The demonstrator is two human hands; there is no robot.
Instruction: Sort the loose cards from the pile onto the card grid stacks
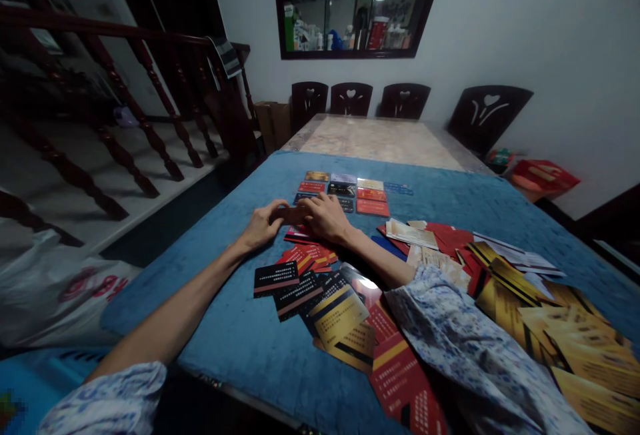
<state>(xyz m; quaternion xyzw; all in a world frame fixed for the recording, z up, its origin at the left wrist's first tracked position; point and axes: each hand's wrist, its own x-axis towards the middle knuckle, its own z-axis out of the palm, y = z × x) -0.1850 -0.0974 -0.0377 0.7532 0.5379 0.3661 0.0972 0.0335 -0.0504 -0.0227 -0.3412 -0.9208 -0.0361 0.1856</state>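
Observation:
My left hand [265, 225] and my right hand [327, 218] meet above the blue cloth, fingers closed on a small dark reddish-brown card [291, 215] held between them. Just beyond lie neat rows of cards, among them a red card [373, 207] and a black card [341, 189]. Below my hands, red cards [307, 256] are spread in a loose heap. Nearer to me, black cards [276, 279] and a gold card [340, 315] overlap, with large red cards [400, 368] beside my right sleeve. My right fingers partly hide the front row.
Gold cards [580, 341] and red packets [450, 238] pile up on the right of the blue cloth [225, 335]. Dark chairs [351, 98] stand behind the table. A wooden railing [145, 81] and a white plastic bag [55, 295] are at left.

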